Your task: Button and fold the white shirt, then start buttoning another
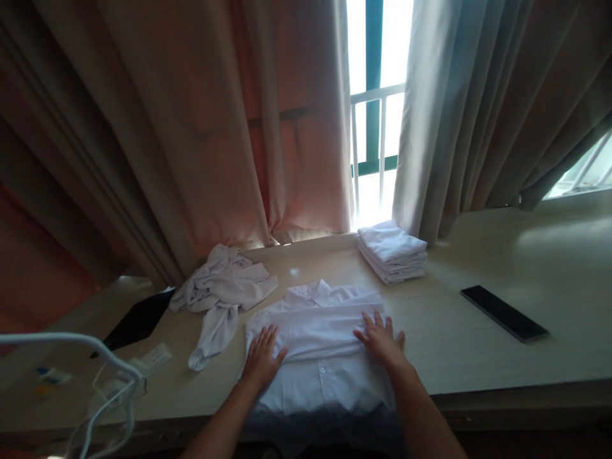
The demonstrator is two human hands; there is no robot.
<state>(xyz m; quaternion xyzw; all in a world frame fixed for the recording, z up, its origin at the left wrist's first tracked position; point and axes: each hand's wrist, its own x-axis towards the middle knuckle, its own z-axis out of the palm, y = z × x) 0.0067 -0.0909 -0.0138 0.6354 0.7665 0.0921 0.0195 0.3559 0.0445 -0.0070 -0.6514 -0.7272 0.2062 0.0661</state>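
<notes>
A white button-up shirt [320, 376] lies on the pale table, its collar toward the window and its lower part reaching over the front edge. One sleeve is laid across its chest. My left hand [262, 358] rests flat on the shirt's left side, fingers spread. On the right side, my right hand [381, 339] presses lightly with its fingers apart. Neither hand grips the cloth. Behind to the right sits a stack of folded white clothes [392, 252]. A crumpled white garment [222, 287] lies to the left.
A black phone-like slab [504, 312] lies on the table [449, 344] at right. At left are a black flat object [138, 320], a white power strip [155, 358] and pale cables [115, 360]. Curtains [306, 178] hang along the back edge.
</notes>
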